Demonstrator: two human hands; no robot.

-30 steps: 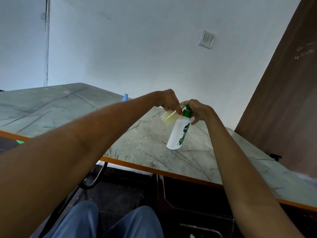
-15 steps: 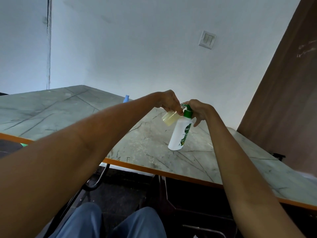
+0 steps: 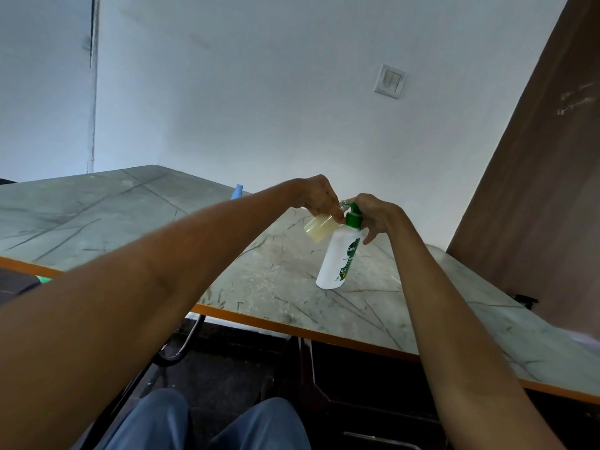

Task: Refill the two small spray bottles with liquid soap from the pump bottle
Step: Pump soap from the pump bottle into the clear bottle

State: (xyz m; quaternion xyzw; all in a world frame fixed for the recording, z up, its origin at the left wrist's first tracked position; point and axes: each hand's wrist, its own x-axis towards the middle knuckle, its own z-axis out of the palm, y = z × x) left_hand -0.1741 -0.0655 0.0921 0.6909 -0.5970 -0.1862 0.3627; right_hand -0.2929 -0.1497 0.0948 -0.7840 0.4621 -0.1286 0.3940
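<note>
A white pump bottle with a green pump head stands on the marble-patterned table. My right hand rests on the green pump head, fingers curled over it. My left hand grips a small clear spray bottle holding yellowish liquid, tilted with its open neck up at the pump's nozzle. A blue cap-like piece pokes up behind my left forearm; the rest of it is hidden.
The table's orange front edge runs across the view, with dark drawers below. A brown wooden panel rises at the right, and a white wall stands behind. My knees are at the bottom.
Both hands and the two bottles keep the same hold and pose; only the camera has shifted slightly.
</note>
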